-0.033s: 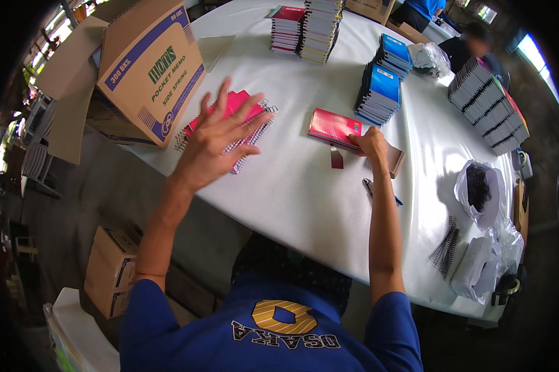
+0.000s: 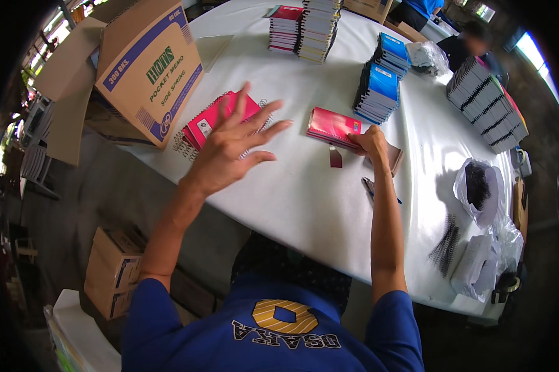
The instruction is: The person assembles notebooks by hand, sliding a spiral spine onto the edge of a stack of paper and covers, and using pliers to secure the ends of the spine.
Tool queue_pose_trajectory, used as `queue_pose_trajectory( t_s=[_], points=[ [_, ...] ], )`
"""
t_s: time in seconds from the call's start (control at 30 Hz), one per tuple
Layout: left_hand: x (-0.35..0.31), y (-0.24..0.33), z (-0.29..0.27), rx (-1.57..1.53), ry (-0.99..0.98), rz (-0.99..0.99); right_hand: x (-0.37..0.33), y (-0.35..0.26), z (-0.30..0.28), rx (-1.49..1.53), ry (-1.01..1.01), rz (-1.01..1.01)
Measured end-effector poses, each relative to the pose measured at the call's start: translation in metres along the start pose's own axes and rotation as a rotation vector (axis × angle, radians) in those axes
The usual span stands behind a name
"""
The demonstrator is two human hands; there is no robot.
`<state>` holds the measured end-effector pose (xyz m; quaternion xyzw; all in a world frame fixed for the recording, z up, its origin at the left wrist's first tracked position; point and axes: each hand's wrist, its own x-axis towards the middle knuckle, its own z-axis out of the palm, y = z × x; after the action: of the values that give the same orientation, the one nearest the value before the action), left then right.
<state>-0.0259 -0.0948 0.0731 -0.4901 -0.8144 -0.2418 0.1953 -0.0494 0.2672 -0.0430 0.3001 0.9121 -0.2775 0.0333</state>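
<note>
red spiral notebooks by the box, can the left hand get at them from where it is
Probably yes. The left hand hovers open, fingers spread, right over the red spiral notebooks on the white table. Nothing lies between them, and the cardboard box stands off to the side.

No visible change: same instant, hands and notebooks alike.

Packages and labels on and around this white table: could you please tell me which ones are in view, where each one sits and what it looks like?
Large cardboard box: far left table edge, tipped, tan with blue stripes, green and blue print.
Small cardboard box: floor at lower left, tan with a blue patch.
Red notebooks: under the left hand, small white cover label.
Blue notebooks: stacked beyond the right hand, white cover labels.
</note>
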Motion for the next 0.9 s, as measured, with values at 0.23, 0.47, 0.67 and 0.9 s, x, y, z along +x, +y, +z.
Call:
queue_pose_trajectory(
  t_s=[0.23,0.47,0.67,0.9],
  points=[
    [0.065,0.024,0.085,-0.268,0.023,-0.170,-0.021,-0.003,-0.024,0.007,0.447,-0.344],
    [0.090,0.007,0.113,-1.367,-0.285,-0.494,-0.138,-0.058,-0.089,0.103,0.598,-1.115],
    [0.035,0.060,0.156,-2.143,0.203,-0.353,-0.188,0.009,-0.021,1.227,0.062,-0.480],
    [0.006,0.046,0.116,-0.844,0.124,-0.253,-0.193,0.044,0.025,0.755,0.196,-0.418]
  ],
)
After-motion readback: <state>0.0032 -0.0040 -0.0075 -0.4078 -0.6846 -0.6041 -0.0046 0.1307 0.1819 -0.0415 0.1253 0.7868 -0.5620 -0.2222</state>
